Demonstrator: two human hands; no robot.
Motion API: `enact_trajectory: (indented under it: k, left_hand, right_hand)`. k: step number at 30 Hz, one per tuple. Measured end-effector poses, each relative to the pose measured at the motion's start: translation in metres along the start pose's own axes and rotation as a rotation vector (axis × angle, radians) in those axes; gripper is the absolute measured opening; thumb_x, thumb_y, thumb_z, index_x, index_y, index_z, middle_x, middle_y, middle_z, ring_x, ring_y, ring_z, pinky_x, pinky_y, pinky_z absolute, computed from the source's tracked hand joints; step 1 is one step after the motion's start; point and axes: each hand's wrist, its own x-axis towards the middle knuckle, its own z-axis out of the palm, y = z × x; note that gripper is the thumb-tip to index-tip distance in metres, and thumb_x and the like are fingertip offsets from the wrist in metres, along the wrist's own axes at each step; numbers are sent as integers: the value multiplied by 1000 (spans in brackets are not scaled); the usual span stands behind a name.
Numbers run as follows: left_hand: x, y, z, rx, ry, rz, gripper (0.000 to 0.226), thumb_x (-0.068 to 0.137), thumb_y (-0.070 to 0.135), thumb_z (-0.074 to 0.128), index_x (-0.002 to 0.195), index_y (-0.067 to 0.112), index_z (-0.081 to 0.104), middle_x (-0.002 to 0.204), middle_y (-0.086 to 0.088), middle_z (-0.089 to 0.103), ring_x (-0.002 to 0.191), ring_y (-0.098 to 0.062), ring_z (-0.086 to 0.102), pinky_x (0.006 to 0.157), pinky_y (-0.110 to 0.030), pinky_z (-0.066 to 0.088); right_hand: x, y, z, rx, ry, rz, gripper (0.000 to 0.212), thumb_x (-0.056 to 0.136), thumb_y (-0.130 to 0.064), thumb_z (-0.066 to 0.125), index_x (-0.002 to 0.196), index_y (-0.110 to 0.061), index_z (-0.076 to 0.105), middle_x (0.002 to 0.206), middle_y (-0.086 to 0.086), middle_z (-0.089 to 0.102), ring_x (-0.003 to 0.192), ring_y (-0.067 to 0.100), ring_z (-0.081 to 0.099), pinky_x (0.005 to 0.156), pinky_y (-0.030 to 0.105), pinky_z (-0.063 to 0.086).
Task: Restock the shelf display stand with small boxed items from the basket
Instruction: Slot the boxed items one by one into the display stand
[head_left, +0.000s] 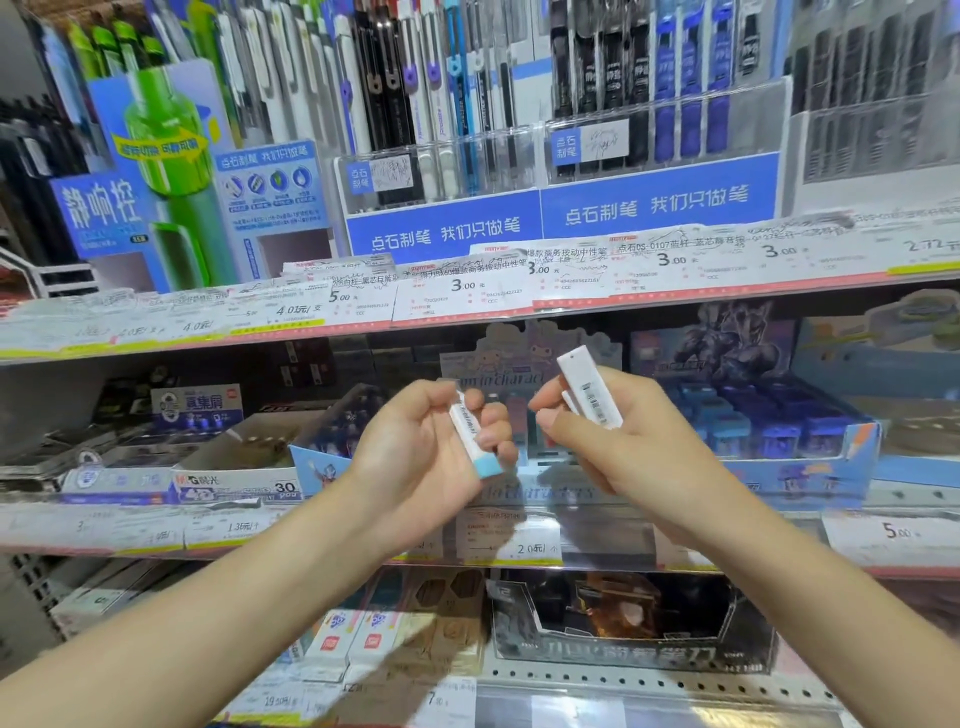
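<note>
1. Hands raised before the middle shelf (363, 525): the left hand (415, 457) grips one box (472, 436), blue end down; the right hand (613, 457) pinches another box (589, 387), tilted with its barcode toward the camera.
2. Probably each box is being turned to match the stand (530, 364) just behind them.
3. No basket is in view.

Brightly lit shop shelving (467, 306), price-tagged edges, perhaps pens (395, 88) above.
</note>
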Motion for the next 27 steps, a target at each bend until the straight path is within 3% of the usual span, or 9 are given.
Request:
enact_trajectory:
  k: [3, 7, 13, 17, 19, 20, 23, 25, 27]
  left_hand:
    - [3, -4, 6, -139, 99, 42, 33, 97, 26, 35, 69, 8, 42, 71, -11, 49, 72, -20, 51, 78, -36, 50]
    - [3, -8, 11, -185, 149, 38, 38, 99, 30, 33, 69, 9, 41, 80, -16, 56, 81, -26, 61, 63, -38, 59]
    - [1, -3, 19, -210, 126, 56, 36, 100, 28, 28, 70, 11, 38, 96, -24, 64, 96, -34, 64, 86, -49, 46]
    - [1, -7, 17, -164, 54, 39, 41, 100, 32, 26, 67, 12, 38, 83, -20, 69, 72, -26, 70, 79, -42, 55]
    - [2, -8, 15, -161, 30, 34, 36, 99, 32, 27, 72, 13, 40, 71, -13, 67, 60, -21, 66, 71, -34, 56]
    - [4, -9, 13, -151, 11, 30, 36, 99, 32, 29, 74, 12, 44, 71, -12, 67, 64, -20, 65, 81, -34, 52]
    - [7, -11, 6, -18, -54, 35, 44, 97, 38, 31, 96, 8, 63, 99, -10, 71, 95, -21, 67, 99, -39, 45]
    - [7, -12, 2, 116, -77, 55, 51, 91, 47, 36, 122, 12, 57, 121, -9, 65, 112, -24, 62, 98, -39, 49]
    - [7, -10, -3, 323, -40, 130, 59, 85, 52, 48, 127, 12, 50, 126, -11, 61, 107, -24, 65, 84, -34, 57]
  right_hand:
    - [-8, 8, 10, -63, 1, -136, 14, 72, -17, 76, 75, -20, 63, 61, -8, 56, 54, 2, 48, 53, 15, 40]
    - [-13, 16, 22, -271, 73, -332, 25, 65, -28, 79, 85, -25, 64, 75, -15, 56, 74, 1, 56, 65, 12, 42]
    - [-11, 24, 24, -322, 98, -465, 19, 77, -23, 71, 94, -16, 68, 87, -19, 52, 83, -13, 51, 75, 3, 36]
    - [-10, 25, 24, -304, 144, -507, 11, 83, -11, 63, 92, -7, 67, 92, 0, 61, 89, 0, 57, 80, 12, 44]
    - [-7, 23, 23, -336, 186, -565, 10, 85, -5, 58, 91, -2, 65, 91, 4, 61, 87, 6, 56, 78, 12, 44]
    - [-5, 22, 22, -353, 218, -589, 10, 86, -4, 57, 91, -1, 64, 90, 4, 61, 85, 6, 55, 77, 11, 43]
    - [4, 18, 14, -348, 308, -579, 14, 89, -11, 54, 95, -3, 63, 85, 2, 63, 79, 6, 58, 72, 15, 46]
    - [10, 13, 4, -352, 357, -569, 14, 89, -14, 54, 93, -4, 62, 78, -13, 60, 71, -3, 56, 66, 8, 43]
    - [15, 9, -11, -390, 356, -600, 17, 89, -17, 53, 90, -3, 62, 73, -23, 53, 64, -10, 52, 61, 3, 37]
